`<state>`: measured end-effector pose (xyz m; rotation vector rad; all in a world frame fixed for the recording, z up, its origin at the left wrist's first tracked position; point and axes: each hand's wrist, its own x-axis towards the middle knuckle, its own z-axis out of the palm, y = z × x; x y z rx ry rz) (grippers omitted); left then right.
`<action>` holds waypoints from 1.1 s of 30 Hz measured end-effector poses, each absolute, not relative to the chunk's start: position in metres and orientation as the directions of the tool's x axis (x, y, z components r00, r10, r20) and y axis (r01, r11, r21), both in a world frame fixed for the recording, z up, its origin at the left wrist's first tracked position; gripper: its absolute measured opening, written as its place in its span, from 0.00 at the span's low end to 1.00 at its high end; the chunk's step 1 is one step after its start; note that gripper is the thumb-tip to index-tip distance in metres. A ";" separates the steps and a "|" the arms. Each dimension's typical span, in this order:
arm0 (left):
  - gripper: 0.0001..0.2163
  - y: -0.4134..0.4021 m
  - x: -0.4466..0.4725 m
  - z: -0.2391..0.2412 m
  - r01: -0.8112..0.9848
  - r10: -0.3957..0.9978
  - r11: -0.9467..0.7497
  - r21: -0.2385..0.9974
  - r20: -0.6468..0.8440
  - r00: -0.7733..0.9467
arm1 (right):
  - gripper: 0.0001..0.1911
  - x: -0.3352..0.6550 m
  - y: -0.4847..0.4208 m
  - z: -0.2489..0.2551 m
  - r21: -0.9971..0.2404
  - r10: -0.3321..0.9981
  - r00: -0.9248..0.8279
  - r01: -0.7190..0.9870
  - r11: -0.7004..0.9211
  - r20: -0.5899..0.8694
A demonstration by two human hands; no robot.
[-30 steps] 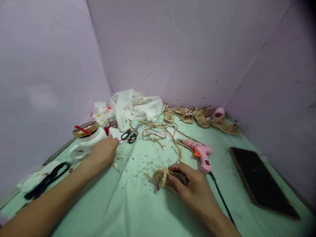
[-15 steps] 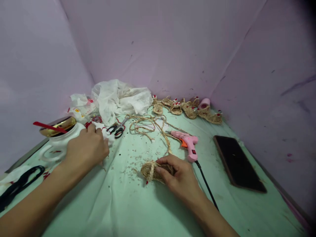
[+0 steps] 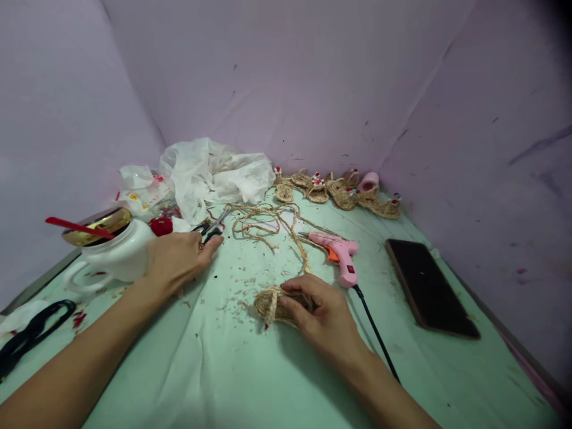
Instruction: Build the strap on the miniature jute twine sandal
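My right hand pinches a small woven straw slipper between thumb and fingers, low over the table. A plaited strap crosses the slipper, and a small red bead or bit shows at its near edge. My left hand reaches over the handles of a pair of scissors. Its thumb is stretched away from the fingers, beside the black handles, which it partly hides. Left of that hand stands a white teapot-like pot. A red ball of yarn lies just behind it.
A pink glue gun lies right of centre, its black cord running forward. Near it are a loose straw cord and a phone. Several straw slippers line the back wall beside a white plastic bag. A black strap lies left.
My left hand has moved right, from the white tissue and red yarn to the scissors' handles. My right hand keeps the slipper in place. The view has shifted slightly.
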<state>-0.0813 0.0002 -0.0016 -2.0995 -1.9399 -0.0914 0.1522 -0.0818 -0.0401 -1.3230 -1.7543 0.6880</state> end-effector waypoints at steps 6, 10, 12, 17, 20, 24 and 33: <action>0.15 -0.030 -0.051 -0.002 0.933 0.723 -0.361 -0.005 0.630 0.283 | 0.07 0.152 -0.080 -0.043 -0.822 0.947 -0.112 0.472 0.318 0.302; 0.05 -0.036 -0.044 -0.011 0.862 0.670 -0.507 -0.022 0.618 0.410 | 0.07 0.151 -0.080 -0.042 -0.816 0.942 -0.104 0.474 0.330 0.320; 0.06 -0.036 -0.043 -0.014 0.841 0.684 -0.539 0.056 0.611 0.398 | 0.07 0.151 -0.081 -0.042 -0.815 0.941 -0.108 0.475 0.332 0.320; 0.11 -0.047 -0.033 -0.017 0.540 0.638 -0.765 0.350 0.525 0.564 | 0.06 0.151 -0.082 -0.042 -0.805 0.933 -0.113 0.477 0.352 0.342; 0.09 -0.054 -0.026 -0.021 0.425 0.564 -0.826 0.371 0.539 0.626 | 0.08 0.150 -0.080 -0.043 -0.797 0.928 -0.097 0.485 0.361 0.361; 0.09 -0.052 -0.022 -0.026 0.386 0.582 -0.810 0.441 0.526 0.621 | 0.07 0.149 -0.079 -0.044 -0.777 0.918 -0.131 0.496 0.388 0.375; 0.09 -0.050 -0.026 -0.025 0.388 0.669 -0.700 0.599 0.362 0.649 | 0.07 0.153 -0.081 -0.042 -0.690 0.882 -0.212 0.556 0.464 0.421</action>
